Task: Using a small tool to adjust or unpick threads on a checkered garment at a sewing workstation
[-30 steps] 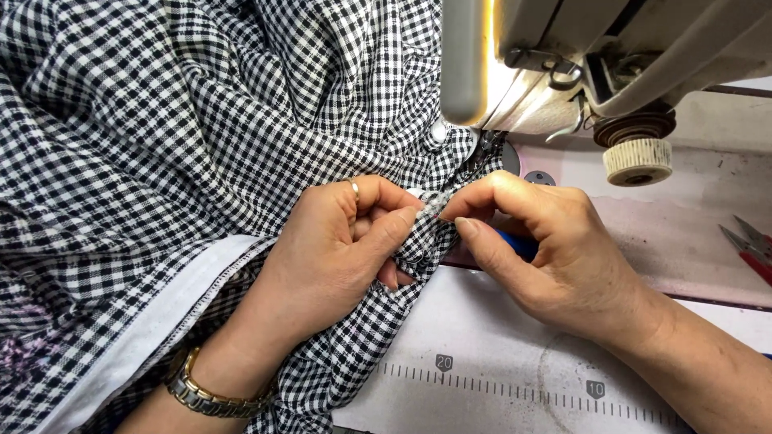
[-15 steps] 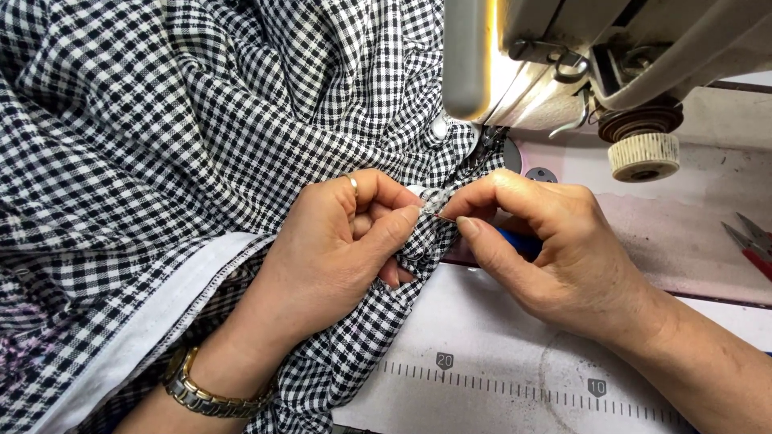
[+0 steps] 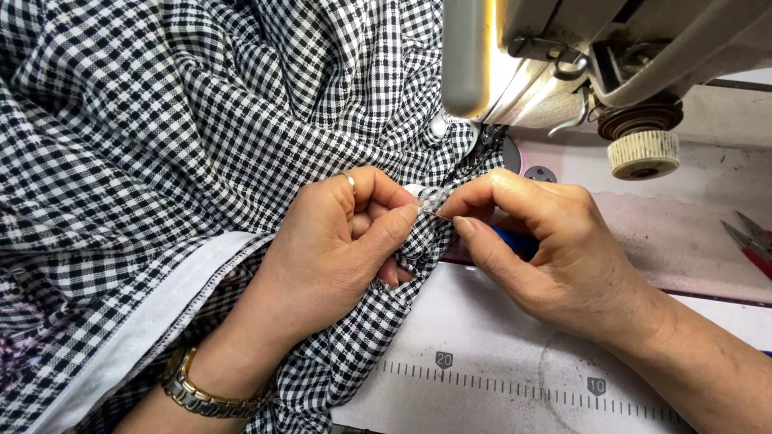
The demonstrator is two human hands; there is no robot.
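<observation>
Black-and-white checked cotton fabric [image 3: 241, 120]: your left hand [image 3: 338, 241] and right hand [image 3: 547, 249] both pinch its folded edge beside the sewing machine [image 3: 579, 56].

head cam | looks steeply down | close over sewing table [image 3: 498, 354]

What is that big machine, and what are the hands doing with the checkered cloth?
The picture comes from a camera on the person's head, looking down at their own hands. The big cream-coloured thing at the top is a sewing machine, with a ribbed knob. Black-and-white checked cloth is piled over the table, which has a ruler printed along it. The left hand, with a ring and a wristwatch, pinches a fold of cloth. The right hand holds something thin and pointed against that fold, too small to name. Red-handled scissors lie at the right edge.
</observation>
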